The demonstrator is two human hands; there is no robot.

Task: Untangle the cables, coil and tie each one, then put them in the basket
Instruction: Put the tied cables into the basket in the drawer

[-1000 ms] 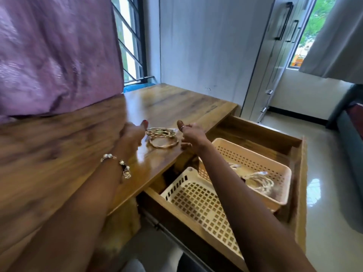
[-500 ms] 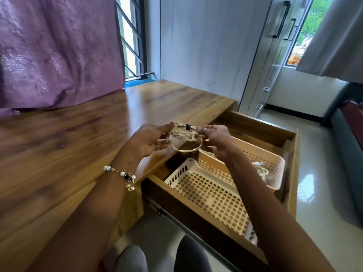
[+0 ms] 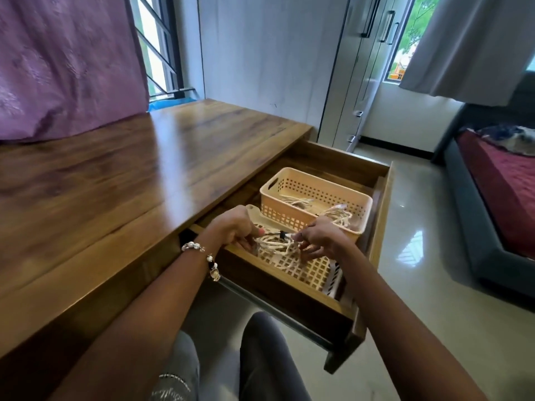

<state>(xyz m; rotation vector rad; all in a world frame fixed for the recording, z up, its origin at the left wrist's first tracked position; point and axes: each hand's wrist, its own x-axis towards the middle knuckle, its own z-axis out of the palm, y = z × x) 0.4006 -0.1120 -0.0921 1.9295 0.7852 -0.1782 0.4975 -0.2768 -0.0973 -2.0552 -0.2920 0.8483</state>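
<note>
Head view: hands (image 3: 236, 227) (image 3: 320, 241) hide coiled cable (image 3: 275, 241).

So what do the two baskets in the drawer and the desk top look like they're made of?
Peach basket: likely moulded plastic, matte, with a uniform square grid and cut handle slot. Cream basket: same plastic look, paler. Desk top: wood or wood-look laminate, I can't tell which; brown grain streaks under a glossy finish that reflects window light.
</note>
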